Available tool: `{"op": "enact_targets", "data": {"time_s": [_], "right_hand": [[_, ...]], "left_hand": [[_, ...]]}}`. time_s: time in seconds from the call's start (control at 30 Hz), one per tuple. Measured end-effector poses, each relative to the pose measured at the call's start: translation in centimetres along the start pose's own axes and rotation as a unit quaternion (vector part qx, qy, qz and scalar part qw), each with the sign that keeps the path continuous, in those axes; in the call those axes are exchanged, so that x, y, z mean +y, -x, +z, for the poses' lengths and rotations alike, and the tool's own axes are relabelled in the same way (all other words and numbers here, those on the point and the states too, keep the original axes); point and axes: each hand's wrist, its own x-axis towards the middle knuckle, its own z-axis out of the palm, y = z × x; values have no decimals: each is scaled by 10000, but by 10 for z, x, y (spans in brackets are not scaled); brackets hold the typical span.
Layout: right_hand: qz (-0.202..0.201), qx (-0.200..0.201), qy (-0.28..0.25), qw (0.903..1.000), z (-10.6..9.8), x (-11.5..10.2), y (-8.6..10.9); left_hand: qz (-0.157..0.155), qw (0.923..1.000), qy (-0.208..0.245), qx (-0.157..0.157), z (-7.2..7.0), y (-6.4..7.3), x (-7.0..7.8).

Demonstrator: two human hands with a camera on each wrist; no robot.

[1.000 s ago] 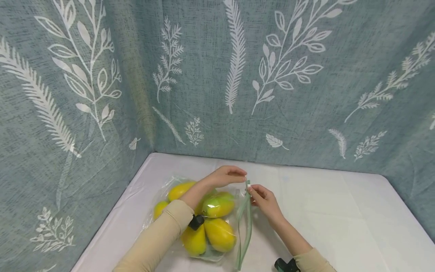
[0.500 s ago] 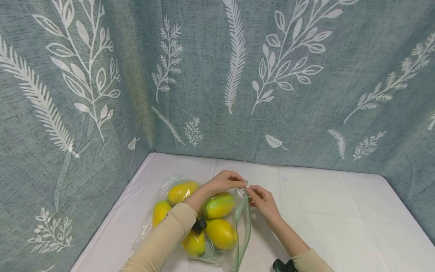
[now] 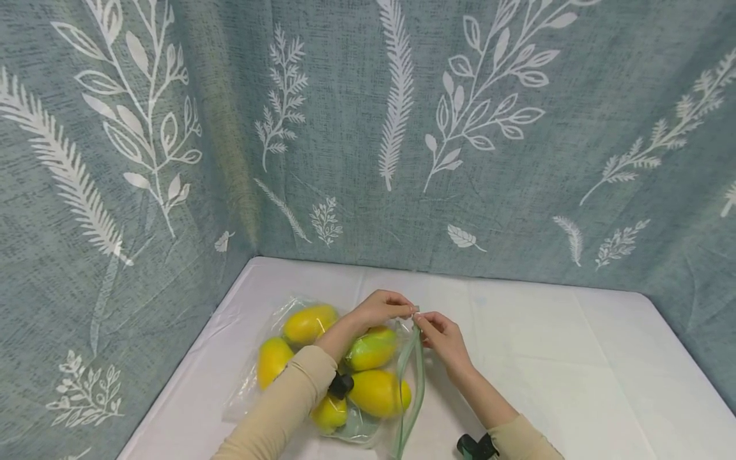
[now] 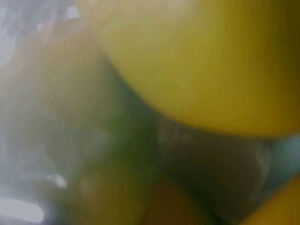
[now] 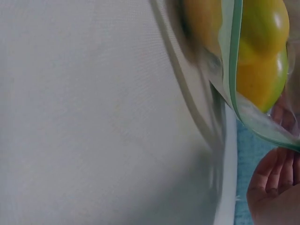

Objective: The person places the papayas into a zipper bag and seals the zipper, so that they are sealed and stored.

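A clear zip bag (image 3: 359, 434) with a green zip edge lies on its side, holding several yellow mangoes (image 3: 379, 393), one of them partly green (image 3: 370, 348). My left hand (image 3: 384, 308) reaches over the bag and pinches the far corner of its zip edge. Right beside it, my right hand (image 3: 444, 337) pinches the same strip between thumb and forefinger. From there the edge hangs toward me, its mouth gaping. In the right wrist view, the right hand (image 5: 281, 180) is under the green zip (image 5: 233, 61). Blurred mangoes (image 4: 201, 70) fill the left wrist view.
A white-covered table (image 3: 552, 364) extends to the right of the bag. Blue-green curtains (image 3: 345, 128) with white leaf patterns stand behind and on the left. A black wrist camera (image 3: 477, 447) sits by the right sleeve.
My left hand has come down onto the zip edge's far corner, having been just above it. The right hand keeps its pinch, shifting slightly left. The front mango has shifted toward the bag's mouth.
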Motion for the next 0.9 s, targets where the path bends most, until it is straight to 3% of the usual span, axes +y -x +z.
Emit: {"op": "enact_targets", "data": {"time_s": [0.5, 0.9], "right_hand": [[210, 37, -4, 9998, 0, 3, 4], [361, -18, 245, 9990, 1, 10, 11]], "left_hand": [[-40, 9995, -159, 268, 6, -2, 0], [-104, 9976, 124, 667, 3, -12, -6]]}}
